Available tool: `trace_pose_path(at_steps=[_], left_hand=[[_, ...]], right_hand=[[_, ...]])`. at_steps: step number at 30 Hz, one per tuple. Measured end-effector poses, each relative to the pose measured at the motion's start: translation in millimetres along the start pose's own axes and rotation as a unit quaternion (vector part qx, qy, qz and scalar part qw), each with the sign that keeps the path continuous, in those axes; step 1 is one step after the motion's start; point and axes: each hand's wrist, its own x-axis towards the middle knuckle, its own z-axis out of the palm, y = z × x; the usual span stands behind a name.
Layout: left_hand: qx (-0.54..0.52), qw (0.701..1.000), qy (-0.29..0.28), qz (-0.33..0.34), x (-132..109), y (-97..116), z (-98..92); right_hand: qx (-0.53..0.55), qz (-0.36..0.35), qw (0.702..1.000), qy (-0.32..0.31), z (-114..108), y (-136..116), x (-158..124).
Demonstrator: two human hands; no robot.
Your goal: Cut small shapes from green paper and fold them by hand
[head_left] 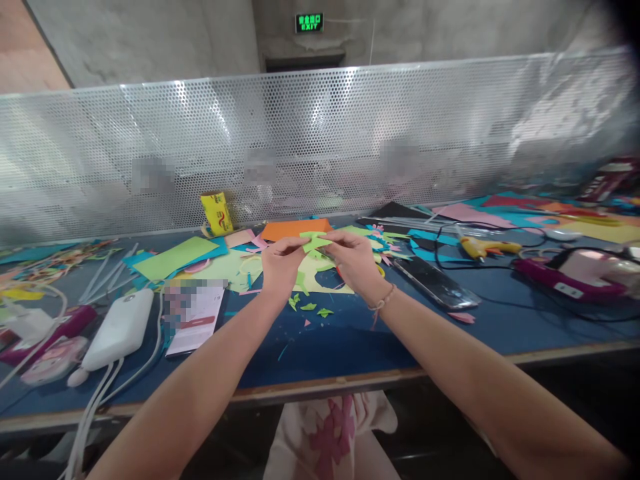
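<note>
Between my two hands, raised over the middle of the table, is a small piece of bright green paper [313, 241]. My left hand [281, 261] pinches its left side, and my right hand [356, 261] grips its right side. The paper looks folded or cut, but its exact shape is partly covered by my fingers. Beneath my hands lie pale green paper sheets [227, 268] and cut paper pieces. Several small green paper scraps [310, 307] rest on the blue tabletop just in front of them.
A phone with a lit screen [197, 320] and a white power bank [120, 328] with cables lie left. A dark phone [436, 283], a yellow glue gun [487, 248] and a purple power strip [570, 279] lie right. Behind stands a perforated metal screen [320, 133].
</note>
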Motion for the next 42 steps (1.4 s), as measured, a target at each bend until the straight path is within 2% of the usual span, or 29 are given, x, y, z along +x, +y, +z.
trace_pose_path(at_steps=[5,11,20,27,36,42], left_hand=[[0.017,1.0,0.022,-0.009,0.4,-1.6,-0.2],[0.037,0.999,0.0,-0.001,0.6,3.7,-1.4],[0.088,0.987,-0.072,0.11,0.8,5.3,-3.6],[0.168,0.968,-0.058,0.179,0.7,8.6,-4.0],[0.104,0.989,-0.048,0.094,-2.5,8.2,-2.1],[0.073,0.993,-0.031,0.085,0.8,3.0,-3.5]], right_hand=[[0.056,0.011,0.998,0.01,5.2,-3.9,-1.9],[0.051,0.004,0.999,0.011,5.7,-4.0,-1.0],[0.017,-0.04,0.999,-0.026,2.3,2.8,-1.2],[-0.01,-0.064,0.998,-0.012,0.6,5.8,-0.8],[0.025,-0.058,0.998,-0.013,1.5,1.9,0.2],[0.015,-0.049,0.998,-0.02,1.1,0.3,0.5]])
